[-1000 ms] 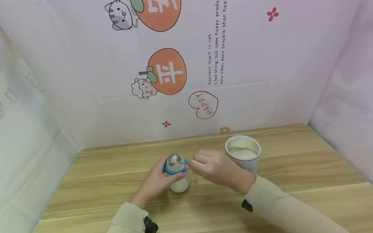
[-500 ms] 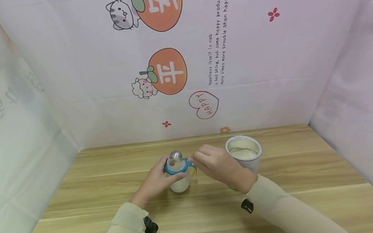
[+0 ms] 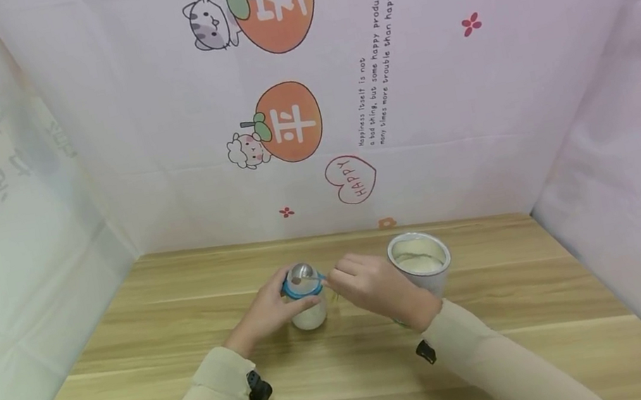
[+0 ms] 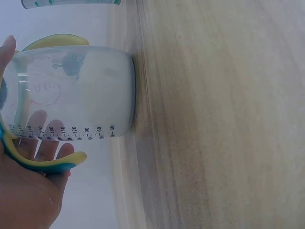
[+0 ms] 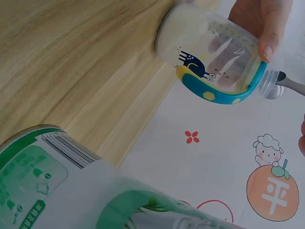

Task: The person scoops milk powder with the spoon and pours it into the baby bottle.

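A clear baby bottle (image 3: 310, 317) with a blue collar stands upright on the table, whitish contents in its lower part. My left hand (image 3: 265, 318) grips it round the collar, thumb in front and fingers behind. In the right wrist view a blue and yellow handle (image 5: 209, 93) curves down the bottle's side. My right hand (image 3: 373, 291) pinches a metal spoon (image 3: 303, 272) by its handle, the bowl at the bottle's mouth. Whether the bowl dips inside cannot be told. Right of that hand stands an open tin (image 3: 436, 283) holding pale powder (image 3: 418, 263).
The wooden table (image 3: 355, 394) meets a printed cloth wall (image 3: 439, 179) at the back, with cloth walls on both sides. My right forearm passes in front of the tin's lower part. Green print marks the tin (image 5: 71, 191) in the right wrist view.
The spoon and right hand rose slightly and shifted right half a second ago, showing the bottle's right handle, then came back down to the mouth. The left hand and bottle stayed put.
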